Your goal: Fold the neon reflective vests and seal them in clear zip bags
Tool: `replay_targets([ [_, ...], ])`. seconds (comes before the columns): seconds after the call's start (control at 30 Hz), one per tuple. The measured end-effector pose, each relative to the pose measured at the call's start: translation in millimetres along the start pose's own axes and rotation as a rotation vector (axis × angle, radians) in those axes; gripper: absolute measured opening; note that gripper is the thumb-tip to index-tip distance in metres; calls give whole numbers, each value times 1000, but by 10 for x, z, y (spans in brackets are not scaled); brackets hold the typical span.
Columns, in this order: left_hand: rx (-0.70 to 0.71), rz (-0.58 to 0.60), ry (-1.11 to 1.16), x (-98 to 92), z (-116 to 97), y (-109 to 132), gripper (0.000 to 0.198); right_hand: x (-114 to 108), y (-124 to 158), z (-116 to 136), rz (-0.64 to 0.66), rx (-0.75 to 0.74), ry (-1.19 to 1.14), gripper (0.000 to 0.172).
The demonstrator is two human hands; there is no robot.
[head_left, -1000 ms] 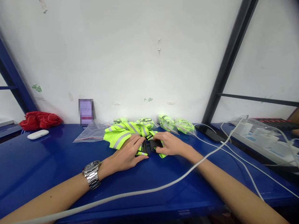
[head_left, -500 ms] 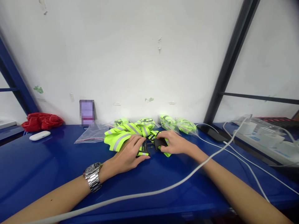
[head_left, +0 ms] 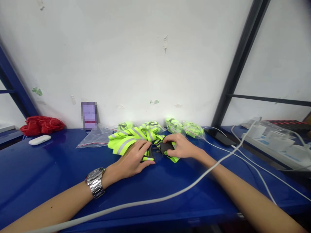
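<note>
Right hand (head_left: 182, 146) farther right than before, curled, grip tight on black buckle half (head_left: 166, 149)

Strap (head_left: 125, 142) at centre, cable (head_left: 167, 197) in front

On the table (head_left: 60, 165), the left hand (head_left: 134, 160) meets the left buckle half (head_left: 151, 154), the right hand (head_left: 182, 146) the right buckle half (head_left: 166, 148). Behind, 4 bagged straps (head_left: 193, 127) sit before the wall (head_left: 131, 58). Leftward: zip bag (head_left: 94, 138), upright phone (head_left: 89, 115), earbud case (head_left: 40, 139), bundle (head_left: 42, 125). Rightward: flat phone (head_left: 220, 137), power strip (head_left: 259, 141)

Bright wall (head_left: 126, 58), sheen on blue desk (head_left: 60, 161), pixelated screen (head_left: 89, 114), edges perhaps soft
</note>
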State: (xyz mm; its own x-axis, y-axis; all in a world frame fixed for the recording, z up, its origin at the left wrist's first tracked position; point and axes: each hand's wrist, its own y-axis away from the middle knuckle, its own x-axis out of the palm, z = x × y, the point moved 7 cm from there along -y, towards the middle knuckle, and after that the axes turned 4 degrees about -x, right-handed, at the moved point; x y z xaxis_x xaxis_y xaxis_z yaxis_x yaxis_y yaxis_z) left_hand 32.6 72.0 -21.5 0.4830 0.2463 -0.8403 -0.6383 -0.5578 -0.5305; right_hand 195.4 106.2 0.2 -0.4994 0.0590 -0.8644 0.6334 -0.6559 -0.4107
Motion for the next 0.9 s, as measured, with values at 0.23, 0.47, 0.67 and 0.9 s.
replay_targets([
  [0.23,15,-6,-20,9,11,17,55,6,-1,59,-30,-30,60,21],
  [0.47,48,-8,-32,-5,-25,12,52,33,-3,50,-31,-21,38,19],
  [0.67,49,-3,-18,23,-3,22,54,28,-9,-16,-44,47,-27,18],
  [0.9,46,1,-17,6,-1,48,56,66,-17,-49,-33,89,-125,17],
])
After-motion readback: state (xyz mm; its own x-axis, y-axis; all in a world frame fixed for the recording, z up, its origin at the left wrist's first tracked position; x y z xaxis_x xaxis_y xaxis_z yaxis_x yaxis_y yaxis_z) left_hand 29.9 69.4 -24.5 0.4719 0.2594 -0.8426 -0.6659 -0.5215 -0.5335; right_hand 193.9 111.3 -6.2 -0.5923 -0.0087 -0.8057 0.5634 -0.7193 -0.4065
